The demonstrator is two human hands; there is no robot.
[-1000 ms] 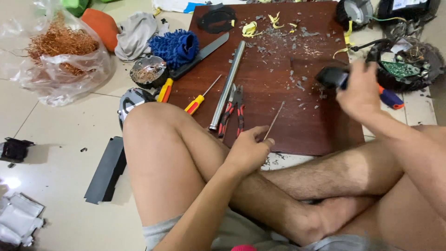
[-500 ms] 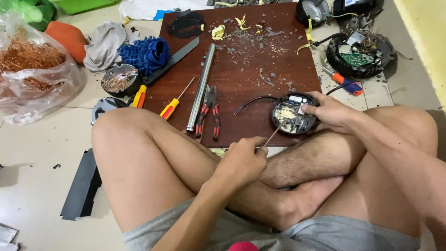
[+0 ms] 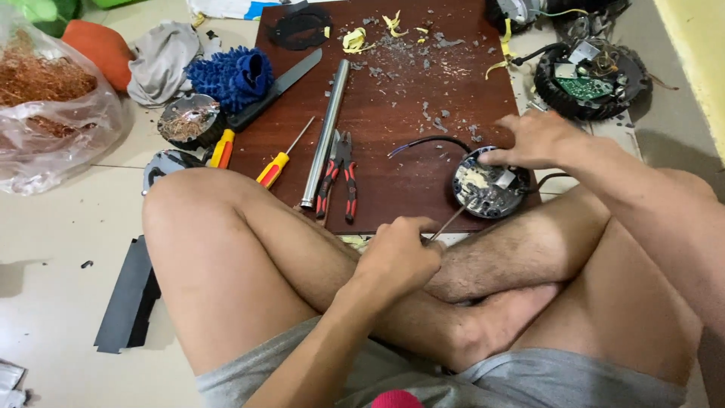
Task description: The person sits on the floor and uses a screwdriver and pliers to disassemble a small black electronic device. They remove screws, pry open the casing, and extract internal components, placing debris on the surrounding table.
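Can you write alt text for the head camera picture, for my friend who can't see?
A person sits cross-legged; the right hand steadies a round black motor part on a brown board while the left hand pokes it with a thin tool.

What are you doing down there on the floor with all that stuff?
A person sits cross-legged at a dark wooden board. The right hand steadies a round black part at the board's edge, and the left hand pokes a thin tool into it. Red pliers and a metal rod lie nearby.
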